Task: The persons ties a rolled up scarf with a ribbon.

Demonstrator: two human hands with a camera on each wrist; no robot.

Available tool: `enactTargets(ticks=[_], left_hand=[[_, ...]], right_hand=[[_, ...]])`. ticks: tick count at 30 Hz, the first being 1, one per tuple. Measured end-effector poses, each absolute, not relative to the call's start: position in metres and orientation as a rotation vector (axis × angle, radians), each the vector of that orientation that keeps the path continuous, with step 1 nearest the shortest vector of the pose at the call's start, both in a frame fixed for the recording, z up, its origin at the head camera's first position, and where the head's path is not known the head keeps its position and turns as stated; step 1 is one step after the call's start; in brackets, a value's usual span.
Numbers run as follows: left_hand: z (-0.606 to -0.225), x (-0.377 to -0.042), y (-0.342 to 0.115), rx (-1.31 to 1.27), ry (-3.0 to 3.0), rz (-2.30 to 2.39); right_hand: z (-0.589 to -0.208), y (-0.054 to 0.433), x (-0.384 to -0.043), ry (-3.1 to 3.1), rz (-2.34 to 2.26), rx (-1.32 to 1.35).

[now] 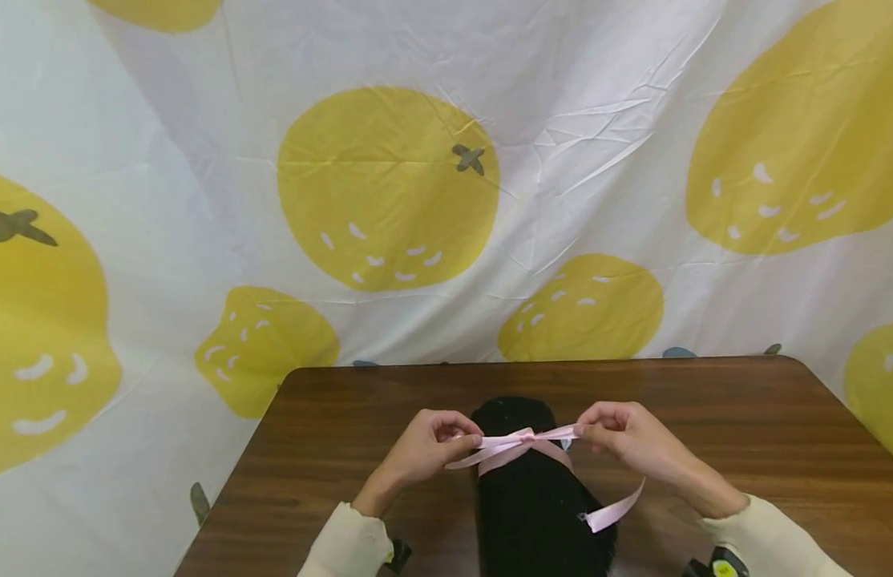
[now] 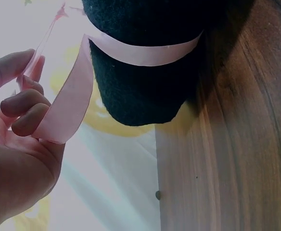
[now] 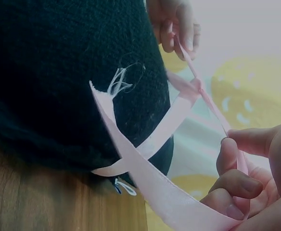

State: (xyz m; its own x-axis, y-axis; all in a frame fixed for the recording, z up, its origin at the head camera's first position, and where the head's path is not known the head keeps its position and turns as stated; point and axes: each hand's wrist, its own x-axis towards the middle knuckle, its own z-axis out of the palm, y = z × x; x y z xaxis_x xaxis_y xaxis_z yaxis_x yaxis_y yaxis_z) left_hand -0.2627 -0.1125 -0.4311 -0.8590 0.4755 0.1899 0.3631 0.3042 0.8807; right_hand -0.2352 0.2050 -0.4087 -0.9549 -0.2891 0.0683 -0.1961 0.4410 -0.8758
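Note:
A black fuzzy rolled bundle [image 1: 536, 513] lies on the table with a pink ribbon [image 2: 147, 55] around it. At the ribbon's crossing on top sits a small knot [image 3: 197, 86]. My left hand [image 1: 428, 445] pinches the ribbon left of the knot between thumb and fingertips, and a wide band of it curves against the curled fingers. To the right, my right hand [image 1: 627, 441] pinches the other side, so the ribbon runs stretched between both hands. From the right hand hangs a ribbon tail [image 1: 614, 513] with a frayed end over the bundle.
Under the bundle is a dark wood-grain table [image 1: 360, 401] with a rounded far edge. Behind it hangs a white cloth [image 1: 418, 328] printed with yellow fruit. A small white loop [image 3: 126, 186] sticks out at the bundle's side.

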Motion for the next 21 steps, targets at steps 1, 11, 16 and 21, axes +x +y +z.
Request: enactTargets(ticks=[1,11,16,21], left_hand=[[-0.432,-0.263,-0.113,0.787,2.455,1.601],[-0.434,-0.263,-0.120,0.771,2.542,1.537],[-0.437,-0.262,-0.123,0.768,2.556,1.521],[-0.438,-0.261,-0.126,0.757,2.547,1.540]], right_hand=[[-0.409,0.206,-0.235,2.591,-1.555,-0.439],[-0.415,0.212,-0.238,2.594,-1.550,-0.394],[-0.420,0.215,-0.241,2.587,-1.550,-0.386],[-0.424,0.219,-0.242,2.592,-1.530,-0.410]])
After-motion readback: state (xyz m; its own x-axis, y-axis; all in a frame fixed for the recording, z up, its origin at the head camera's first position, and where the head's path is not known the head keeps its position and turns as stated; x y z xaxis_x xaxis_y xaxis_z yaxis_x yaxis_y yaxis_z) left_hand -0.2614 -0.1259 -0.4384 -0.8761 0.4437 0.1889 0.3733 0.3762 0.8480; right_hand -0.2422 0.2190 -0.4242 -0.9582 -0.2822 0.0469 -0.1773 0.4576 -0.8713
